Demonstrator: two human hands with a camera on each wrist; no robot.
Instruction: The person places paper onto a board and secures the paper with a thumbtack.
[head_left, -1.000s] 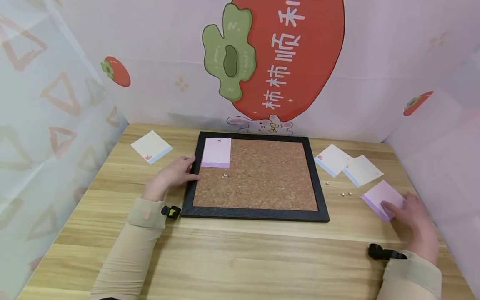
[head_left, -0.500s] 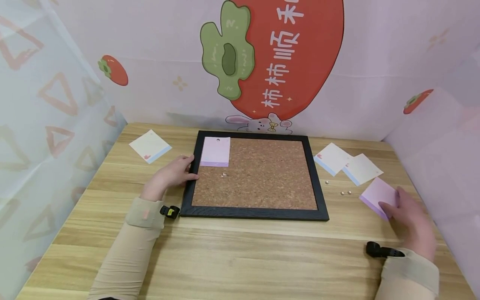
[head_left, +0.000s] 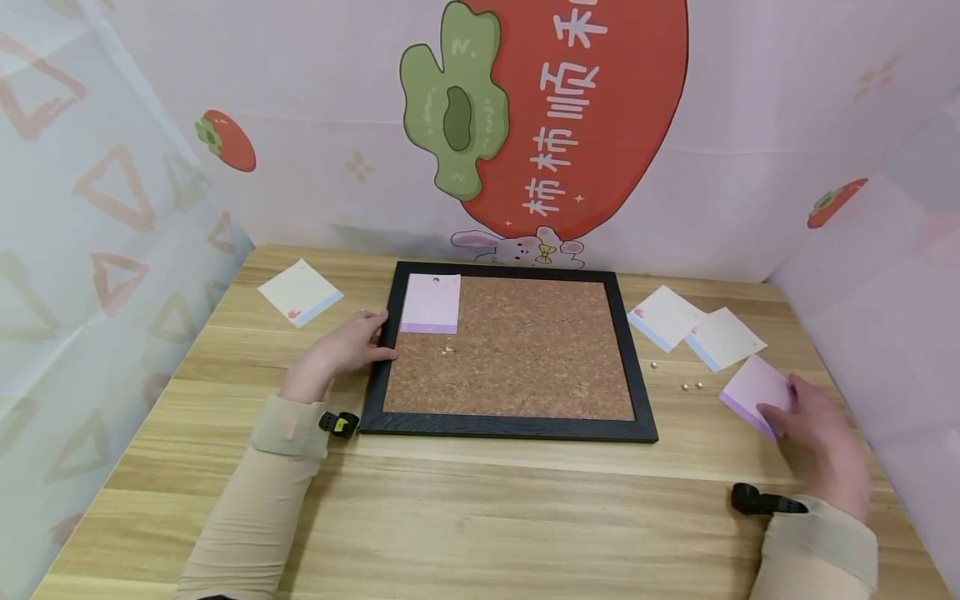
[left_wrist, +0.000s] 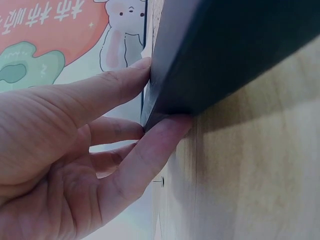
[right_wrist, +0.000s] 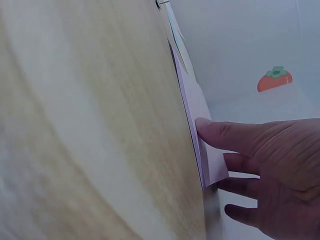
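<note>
In the head view, a corkboard with a black frame lies on the table. My left hand grips its left edge; the left wrist view shows thumb and fingers around the black frame. A purple-edged note is fixed at the board's upper left by a small round pin. At the right, my right hand pinches another purple note, thumb on its face and fingers behind. In the right wrist view, this purple note sits close over the table, one corner raised.
Two overlapping cream notes with blue edges lie right of the board. Three small round pins are scattered below them. Another cream note lies at the far left. A tiny shiny bit shows on the cork. Printed cloth walls enclose the table.
My right hand and its purple note moved slightly away from me and left, closer to the cream notes, then stopped. The left hand keeps its place on the frame.
</note>
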